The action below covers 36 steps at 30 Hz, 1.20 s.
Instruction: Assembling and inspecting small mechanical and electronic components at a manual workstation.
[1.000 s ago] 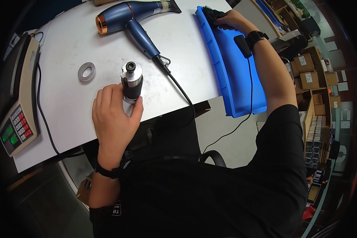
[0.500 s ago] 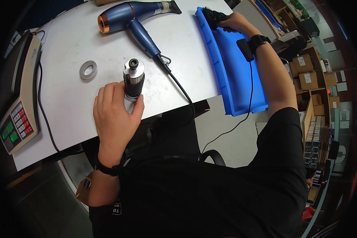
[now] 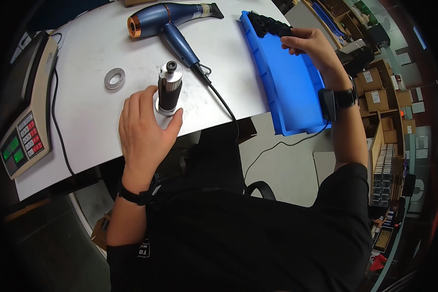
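Observation:
My left hand (image 3: 146, 121) rests by an upright silver metal post (image 3: 170, 90) with a dark sleeve round its middle and a bolt on top. Its thumb and fingers are apart at either side of the post's round base; whether they touch it is hard to tell. Over the blue tray (image 3: 297, 92), my right hand (image 3: 309, 46) is closed in a pinch. What the fingertips hold, if anything, blends with the dark items behind. Those black ring-like pieces (image 3: 265, 24) lie in a heap at the tray's far end.
A blue hair dryer (image 3: 175, 29) lies at the back of the white table (image 3: 92, 112), its cord hanging over the front edge. Left of the post is a grey ring (image 3: 115, 79). A weighing scale (image 3: 31, 131) stands at the left; shelves with boxes (image 3: 374, 92) are at the right.
My right hand has lifted off the black pieces and drawn back to the right. My left hand has loosened and shifted slightly away from the post. The view has moved a little.

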Tool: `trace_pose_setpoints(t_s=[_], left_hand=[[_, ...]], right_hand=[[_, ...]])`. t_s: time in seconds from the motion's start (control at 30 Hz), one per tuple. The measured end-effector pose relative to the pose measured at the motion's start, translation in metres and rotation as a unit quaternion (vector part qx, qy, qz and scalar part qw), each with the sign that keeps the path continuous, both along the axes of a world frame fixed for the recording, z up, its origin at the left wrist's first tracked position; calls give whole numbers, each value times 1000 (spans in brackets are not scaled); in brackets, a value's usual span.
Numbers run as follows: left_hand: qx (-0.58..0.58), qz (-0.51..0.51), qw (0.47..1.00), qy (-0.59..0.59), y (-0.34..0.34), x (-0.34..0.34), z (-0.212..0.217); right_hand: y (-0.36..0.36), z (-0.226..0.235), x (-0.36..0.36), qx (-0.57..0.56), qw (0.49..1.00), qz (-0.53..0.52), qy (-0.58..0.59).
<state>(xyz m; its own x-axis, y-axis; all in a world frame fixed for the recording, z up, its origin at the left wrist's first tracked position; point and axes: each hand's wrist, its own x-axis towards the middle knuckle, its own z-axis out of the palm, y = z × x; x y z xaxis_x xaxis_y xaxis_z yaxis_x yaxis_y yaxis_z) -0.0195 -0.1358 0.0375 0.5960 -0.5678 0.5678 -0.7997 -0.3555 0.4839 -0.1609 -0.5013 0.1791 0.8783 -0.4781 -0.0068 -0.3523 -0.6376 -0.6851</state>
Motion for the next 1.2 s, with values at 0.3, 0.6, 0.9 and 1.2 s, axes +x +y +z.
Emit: trace_pose_setpoints(t_s=[0.3,0.6,0.9,1.2], left_hand=[[-248,-166,954,14,30,-19,-1],[-251,-288,924,21,31,-42,3],[-213,-303,924,92,57,-35,-11],[-199,-304,922,132,60,-36,-4]], right_hand=[[156,-28,-14,248,959,133,-32],[245,-85,-8,462,875,130,-67],[278,-110,-13,514,847,99,-91],[281,-115,-19,536,833,110,-81]])
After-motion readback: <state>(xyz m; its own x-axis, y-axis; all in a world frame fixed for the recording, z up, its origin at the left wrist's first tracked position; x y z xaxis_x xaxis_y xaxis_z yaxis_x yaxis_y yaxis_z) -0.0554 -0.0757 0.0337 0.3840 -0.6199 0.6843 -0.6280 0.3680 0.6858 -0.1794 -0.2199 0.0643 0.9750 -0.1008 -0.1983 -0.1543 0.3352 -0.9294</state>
